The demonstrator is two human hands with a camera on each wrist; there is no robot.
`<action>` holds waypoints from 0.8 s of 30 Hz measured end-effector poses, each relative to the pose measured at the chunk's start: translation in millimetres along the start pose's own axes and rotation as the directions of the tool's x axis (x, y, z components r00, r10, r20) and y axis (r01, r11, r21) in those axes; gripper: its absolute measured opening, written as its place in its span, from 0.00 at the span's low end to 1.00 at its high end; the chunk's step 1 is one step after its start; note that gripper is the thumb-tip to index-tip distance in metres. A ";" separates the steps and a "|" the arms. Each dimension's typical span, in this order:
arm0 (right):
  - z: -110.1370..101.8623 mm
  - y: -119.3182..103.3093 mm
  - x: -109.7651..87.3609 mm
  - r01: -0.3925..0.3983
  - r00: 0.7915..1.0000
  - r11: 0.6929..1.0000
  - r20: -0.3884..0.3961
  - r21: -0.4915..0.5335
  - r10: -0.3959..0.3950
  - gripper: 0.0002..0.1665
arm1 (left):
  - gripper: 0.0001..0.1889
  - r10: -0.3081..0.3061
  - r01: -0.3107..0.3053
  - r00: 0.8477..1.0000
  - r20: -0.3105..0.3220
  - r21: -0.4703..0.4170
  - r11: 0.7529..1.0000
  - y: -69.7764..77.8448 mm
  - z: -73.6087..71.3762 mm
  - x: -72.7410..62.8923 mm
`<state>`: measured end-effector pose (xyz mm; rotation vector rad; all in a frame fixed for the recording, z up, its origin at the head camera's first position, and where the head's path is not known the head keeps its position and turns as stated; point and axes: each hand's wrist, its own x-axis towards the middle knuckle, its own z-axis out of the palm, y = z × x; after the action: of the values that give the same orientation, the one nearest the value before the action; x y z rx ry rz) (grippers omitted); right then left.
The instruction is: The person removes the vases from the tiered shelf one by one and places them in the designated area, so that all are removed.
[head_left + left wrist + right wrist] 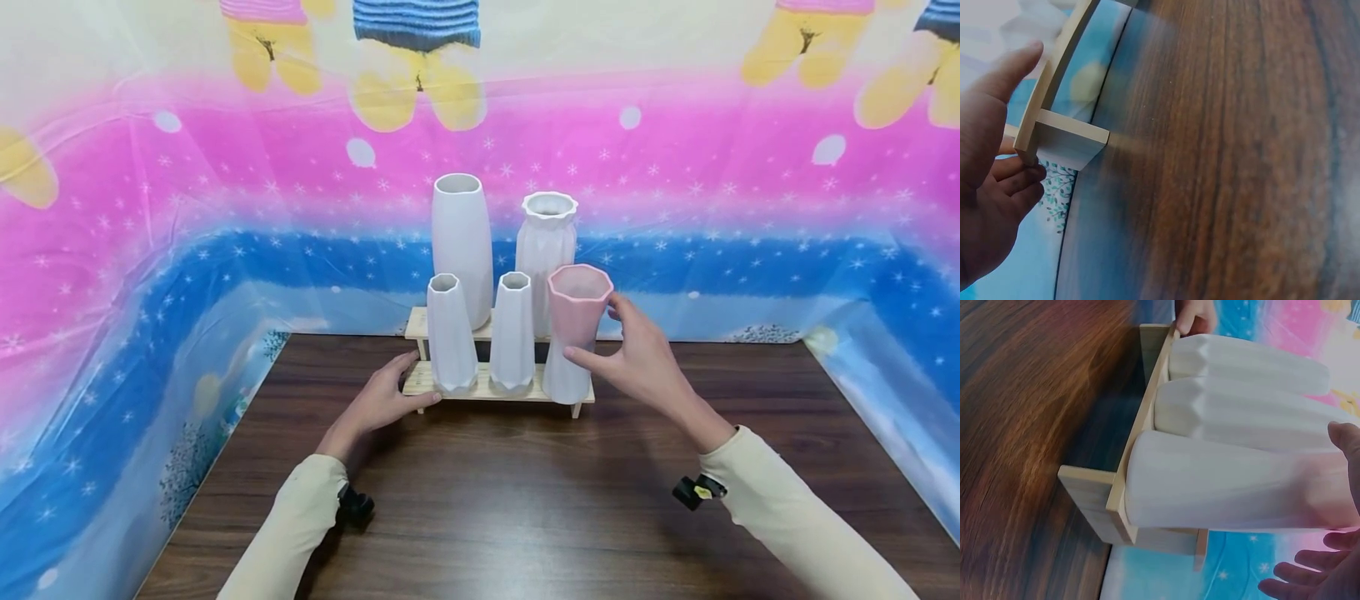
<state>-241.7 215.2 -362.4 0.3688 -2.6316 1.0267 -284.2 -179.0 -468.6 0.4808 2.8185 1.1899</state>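
Observation:
A light wooden two-step stand (480,393) holds several vases. My left hand (378,402) grips its left end, thumb along the front edge of the lower step and fingers curled about the corner of the board (1044,103). On the lower step's right end stands a pink-and-white vase (576,321) with a faceted rim. Around its right side is my right hand (648,358), thumb in front and the other fingers spread loosely behind, as the right wrist view shows. Two slim white vases (452,337) (513,333) stand to its left on the same step.
Behind, on the upper step, are a tall smooth white vase (462,242) and a ribbed white vase (546,242) with a scalloped rim. The stand rests near the back of a dark wooden table (495,500). A patterned cloth (675,167) hangs behind and beside it.

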 end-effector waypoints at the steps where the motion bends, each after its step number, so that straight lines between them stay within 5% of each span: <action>1: 1.3 0.0 1.0 -0.003 1.000 1.000 -0.003 0.021 0.003 0.61 | 0.53 0.002 -0.002 1.000 -0.001 -0.002 1.000 -0.8 0.4 0.7; 11: 13.9 1.4 8.9 0.017 0.997 0.985 -0.073 0.172 -0.004 0.56 | 0.49 0.017 -0.017 1.000 -0.009 0.020 1.000 -2.0 -0.1 2.7; 24: 20.5 -0.9 5.5 0.038 0.994 0.980 -0.104 0.197 -0.018 0.52 | 0.48 0.021 -0.021 1.000 -0.006 0.013 1.000 -2.9 -0.1 2.9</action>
<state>-250.0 199.8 -374.2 0.3851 -2.4340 1.2693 -287.7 -180.1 -470.3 0.5104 2.8351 1.1790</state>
